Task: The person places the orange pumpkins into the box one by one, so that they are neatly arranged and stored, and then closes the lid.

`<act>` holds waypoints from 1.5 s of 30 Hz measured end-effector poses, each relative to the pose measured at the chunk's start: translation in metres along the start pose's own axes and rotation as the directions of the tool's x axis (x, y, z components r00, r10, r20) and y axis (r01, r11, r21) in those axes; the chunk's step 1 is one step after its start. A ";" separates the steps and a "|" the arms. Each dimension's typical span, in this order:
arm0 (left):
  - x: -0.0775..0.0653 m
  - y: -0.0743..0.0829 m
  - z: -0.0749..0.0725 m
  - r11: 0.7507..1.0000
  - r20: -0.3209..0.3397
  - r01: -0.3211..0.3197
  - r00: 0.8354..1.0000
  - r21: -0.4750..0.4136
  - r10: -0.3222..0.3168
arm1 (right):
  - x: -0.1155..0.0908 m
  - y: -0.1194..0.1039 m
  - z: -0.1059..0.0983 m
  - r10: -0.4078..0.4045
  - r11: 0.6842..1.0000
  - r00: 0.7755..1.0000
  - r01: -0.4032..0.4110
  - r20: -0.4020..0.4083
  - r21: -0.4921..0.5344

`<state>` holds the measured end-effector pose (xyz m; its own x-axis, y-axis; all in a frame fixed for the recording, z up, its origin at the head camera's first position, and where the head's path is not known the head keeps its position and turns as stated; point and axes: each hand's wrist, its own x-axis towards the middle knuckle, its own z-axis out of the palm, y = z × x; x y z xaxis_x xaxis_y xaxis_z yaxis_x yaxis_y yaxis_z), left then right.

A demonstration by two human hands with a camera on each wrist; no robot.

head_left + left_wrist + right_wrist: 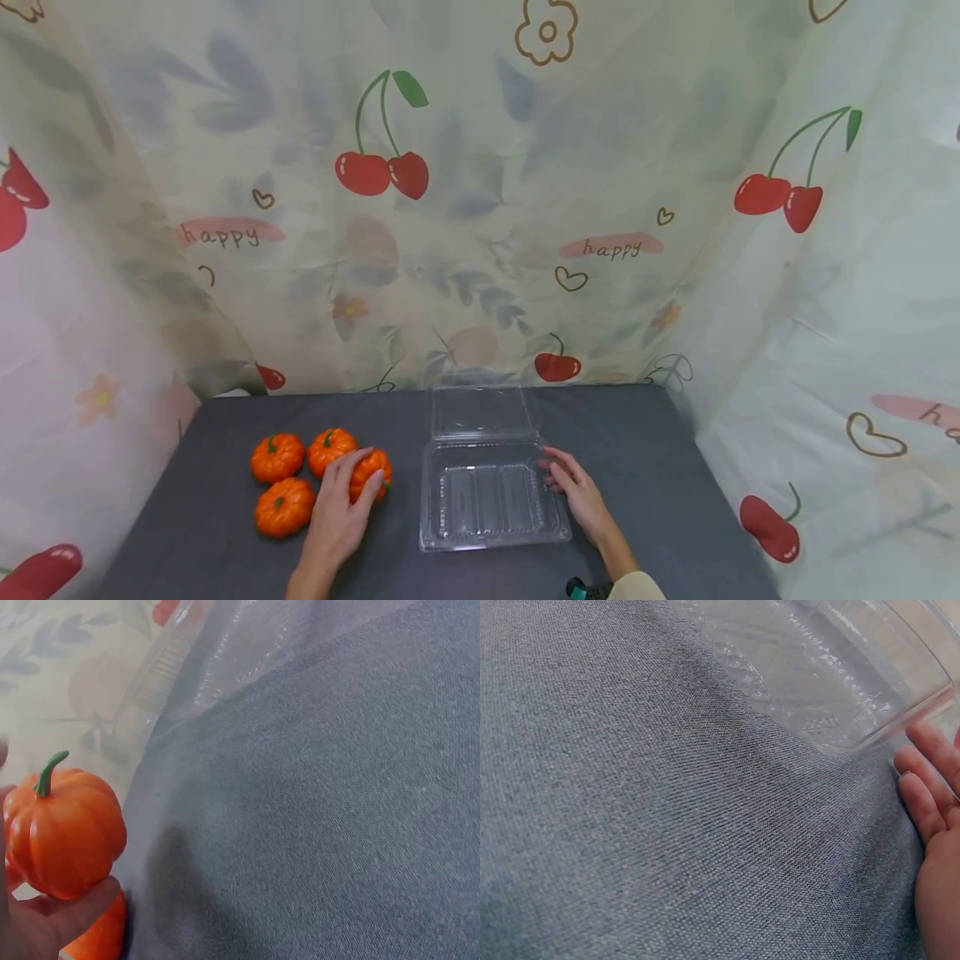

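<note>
My left hand [336, 518] grips a small orange pumpkin [375, 472] between thumb and fingers. Its curved green stem points up in the left wrist view, where the ribbed pumpkin [66, 834] fills the curl of the hand. In the head view, my right hand [587, 504] is at the right side of a clear plastic clamshell container [495, 543]. Loosely bent fingers [928, 796] lie along the outside of the container's wall in the right wrist view. The container's hinged lid [480, 412] stands raised at the back.
Left of my left hand lie three more orange pumpkins: one at the back left [277, 457], one behind the hand [328, 448] and one in front [285, 507]. A dark grey cloth [675, 517] covers the table. Printed curtains [465, 250] enclose the back and sides.
</note>
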<state>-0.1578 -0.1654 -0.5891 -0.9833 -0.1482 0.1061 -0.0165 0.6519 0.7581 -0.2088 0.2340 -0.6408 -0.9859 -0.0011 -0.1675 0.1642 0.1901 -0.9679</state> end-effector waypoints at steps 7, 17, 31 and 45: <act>0.003 0.005 0.001 0.997 -0.057 -0.075 0.995 0.035 0.077 | 0.000 0.001 0.002 -0.004 1.000 1.000 0.004 -0.015 -0.020; 0.013 0.025 0.006 0.986 -0.128 -0.161 0.980 -0.048 0.154 | -0.001 0.002 0.002 -0.029 0.996 1.000 0.028 -0.010 -0.088; 0.030 0.068 0.013 0.945 -0.162 -0.229 0.967 -0.233 0.195 | -0.001 0.003 0.001 -0.028 0.994 1.000 0.028 -0.004 -0.108; 0.047 0.106 0.023 0.893 -0.104 -0.315 0.949 -0.323 0.297 | -0.002 0.003 0.002 -0.053 0.993 0.999 0.052 -0.005 -0.109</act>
<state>-0.2094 -0.0863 -0.5186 -0.9192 -0.0247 0.3929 0.3533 0.3886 0.8510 -0.2064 0.2328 -0.6440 -0.9933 -0.0063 -0.1155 0.1085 0.2957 -0.9491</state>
